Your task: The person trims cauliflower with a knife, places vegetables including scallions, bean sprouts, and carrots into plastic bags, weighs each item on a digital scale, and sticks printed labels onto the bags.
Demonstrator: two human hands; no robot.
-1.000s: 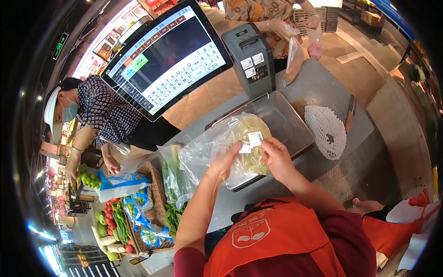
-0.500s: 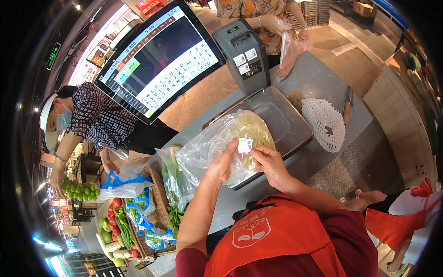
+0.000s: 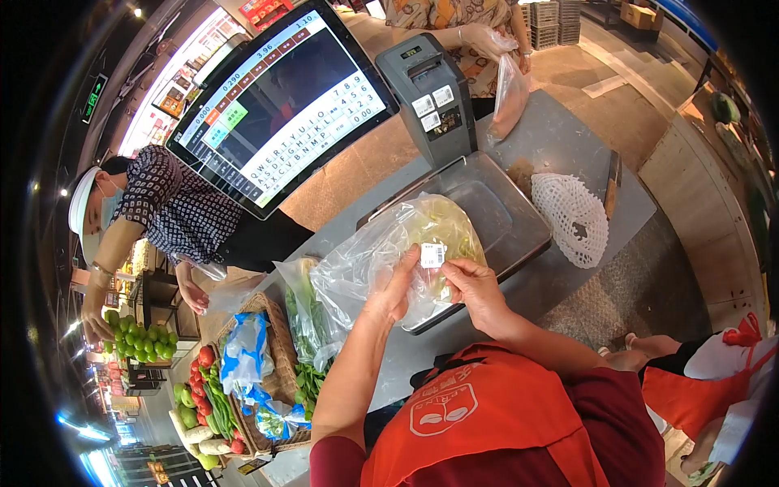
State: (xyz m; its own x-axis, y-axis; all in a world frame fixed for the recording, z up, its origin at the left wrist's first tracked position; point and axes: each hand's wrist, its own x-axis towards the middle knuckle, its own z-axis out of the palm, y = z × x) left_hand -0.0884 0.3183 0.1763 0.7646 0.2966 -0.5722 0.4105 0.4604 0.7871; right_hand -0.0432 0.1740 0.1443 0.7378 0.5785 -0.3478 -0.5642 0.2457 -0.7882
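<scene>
A clear plastic bag with pale yellow-green produce inside lies over the near edge of the scale tray. My left hand grips the bag from the left, its thumb beside a white label. My right hand pinches at the label's lower right corner, thumb and forefinger together. The bag's loose, empty part spreads left toward another bag of leafy greens.
A touch screen and a label printer stand behind the tray. White foam netting and a knife lie right. A wicker basket sits left. One person holds green grapes; another holds a bag.
Two labels seen earlier now appear as one between my hands. The blue-and-white bag at left has moved from near the co-worker's hand onto the basket. The grapes hang more fully in view.
</scene>
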